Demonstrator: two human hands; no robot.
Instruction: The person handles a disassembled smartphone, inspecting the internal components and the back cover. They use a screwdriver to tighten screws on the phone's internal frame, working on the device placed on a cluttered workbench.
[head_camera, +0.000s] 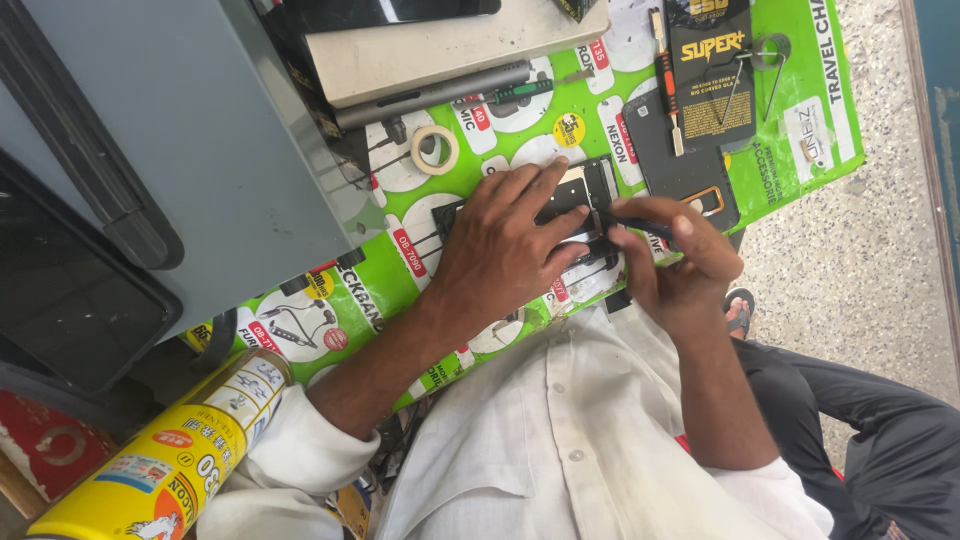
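From the head camera, the person sits over a bench covered by a bright green printed mat (790, 160), and both bare hands meet on an opened phone (585, 200) lying flat near the mat's middle, its dark frame and pale inner plate only partly visible between the fingers. The left hand (505, 245) lies spread and flat across the phone, pressing it to the mat with released fingers rather than closing around it. The right hand (680, 260) is clenched in a pinch on a thin dark tool (640, 226), whose tip points into the phone's right edge, just under the left fingertips; the tip itself is hidden, so whether it is a blade or a driver cannot be told. Beyond the hands lie a dark back cover (690, 175) with an orange-rimmed opening, a black packet (712, 75), a red-handled screwdriver (668, 95), a small roll of tape (436, 150), a green-handled tool (520, 92) and a grey slab (450, 40) at the bench's far edge. A yellow spray can (165, 455) lies on its side near the left sleeve. The likely hazards: the tool tip works very close to the left fingertips, so a slip under force could jab them or gouge the phone's inner parts; since the phone is pinned only by a flat palm on a slick printed mat, it could skid sideways; any small loose parts would be hard to spot on so busy a pattern.
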